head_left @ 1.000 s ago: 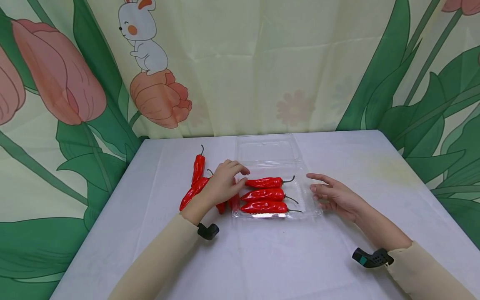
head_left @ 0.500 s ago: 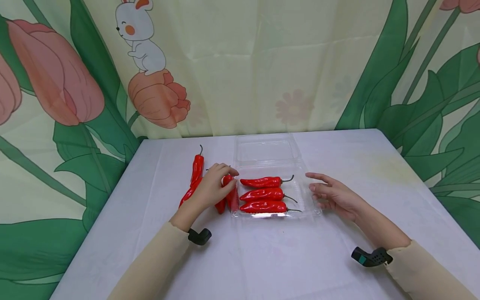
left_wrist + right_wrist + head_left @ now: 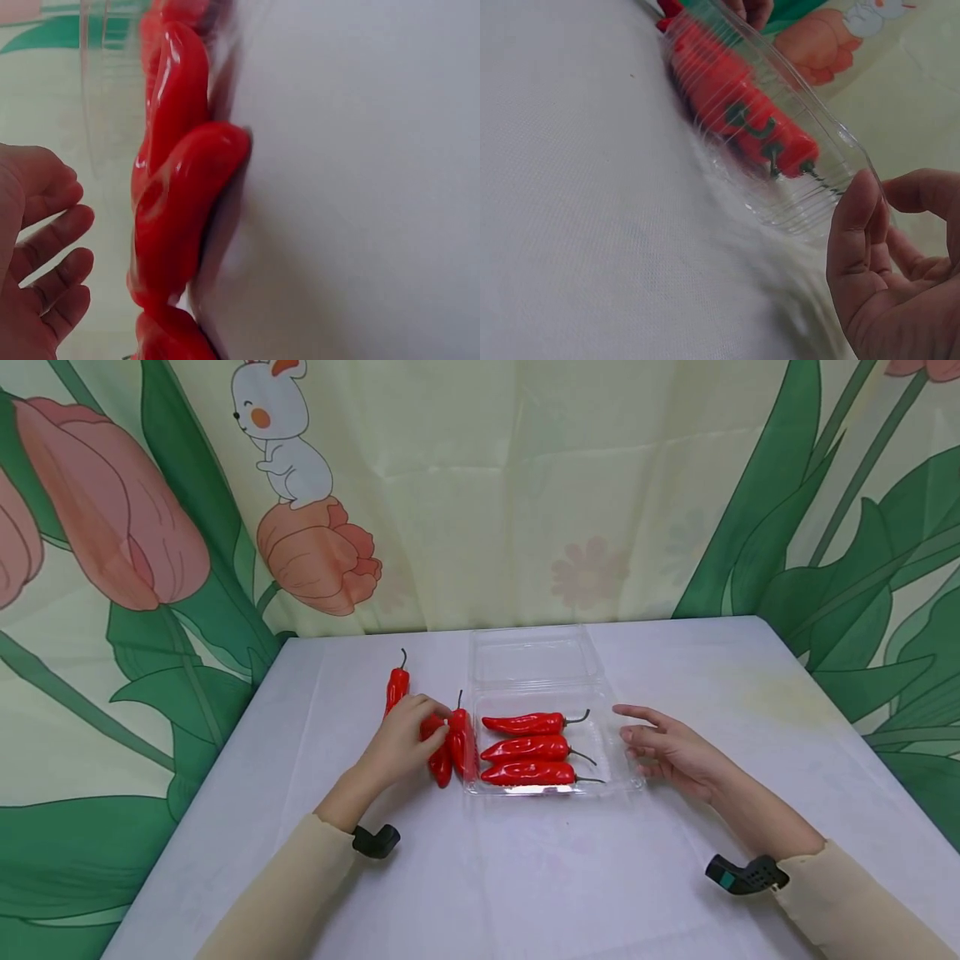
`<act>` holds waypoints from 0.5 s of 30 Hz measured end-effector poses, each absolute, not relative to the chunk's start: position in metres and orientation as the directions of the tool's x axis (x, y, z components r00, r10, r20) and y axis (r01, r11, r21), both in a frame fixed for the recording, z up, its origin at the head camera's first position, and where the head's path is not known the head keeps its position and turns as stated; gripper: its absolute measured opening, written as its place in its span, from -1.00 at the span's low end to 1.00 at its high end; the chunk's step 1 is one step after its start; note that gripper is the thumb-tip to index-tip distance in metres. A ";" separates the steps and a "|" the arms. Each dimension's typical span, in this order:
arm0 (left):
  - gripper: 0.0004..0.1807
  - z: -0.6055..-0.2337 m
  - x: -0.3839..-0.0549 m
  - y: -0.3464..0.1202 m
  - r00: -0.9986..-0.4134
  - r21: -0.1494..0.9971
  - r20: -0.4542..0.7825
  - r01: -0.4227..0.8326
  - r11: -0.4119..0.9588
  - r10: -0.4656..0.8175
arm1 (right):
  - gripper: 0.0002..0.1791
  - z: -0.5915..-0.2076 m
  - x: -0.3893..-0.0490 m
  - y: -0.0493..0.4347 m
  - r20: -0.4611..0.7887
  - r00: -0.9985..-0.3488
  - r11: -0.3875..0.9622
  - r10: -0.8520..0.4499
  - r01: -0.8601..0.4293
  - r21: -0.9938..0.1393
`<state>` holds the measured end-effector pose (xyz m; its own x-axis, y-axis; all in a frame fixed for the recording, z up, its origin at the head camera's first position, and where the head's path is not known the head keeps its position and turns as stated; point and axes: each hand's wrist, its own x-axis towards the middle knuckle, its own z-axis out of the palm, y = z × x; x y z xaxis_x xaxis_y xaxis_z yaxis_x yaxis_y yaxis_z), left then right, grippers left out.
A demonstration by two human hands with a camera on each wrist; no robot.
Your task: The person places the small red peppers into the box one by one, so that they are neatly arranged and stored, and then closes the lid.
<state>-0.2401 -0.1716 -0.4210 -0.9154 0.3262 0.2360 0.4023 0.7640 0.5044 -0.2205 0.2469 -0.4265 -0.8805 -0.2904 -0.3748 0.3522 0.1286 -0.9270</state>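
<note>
My left hand [image 3: 396,740] hovers over the loose red chili peppers [image 3: 441,764] left of a clear plastic clamshell box [image 3: 617,768]. In the left wrist view, the fingers [image 3: 71,225] of that hand are loosely bent, hold nothing and stand apart from the peppers [image 3: 180,202]. Three more red peppers [image 3: 528,748] lie side by side in the box, stems to the right. At the right edge of the box is my right hand [image 3: 678,756]; in the right wrist view its fingertips pinch the box's rim [image 3: 847,135]. One loose pepper [image 3: 458,739] lies against the box's left wall.
The box's lid [image 3: 534,658] lies folded back toward the rear. Another pepper [image 3: 397,687] lies farther back on the left, partly covered by the left hand. A white cloth [image 3: 525,877] covers the table, with a printed curtain [image 3: 480,502] behind it.
My left hand has drawn back leftward from the box's left edge to above the loose peppers, uncovering the pepper beside the box. The right hand stays in place.
</note>
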 end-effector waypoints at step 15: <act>-0.66 -0.435 -0.233 -0.202 -0.941 0.451 0.266 0.312 0.836 0.208 | -0.25 -0.427 -0.221 0.248 -0.368 -0.881 0.118 -0.297 0.348 -0.930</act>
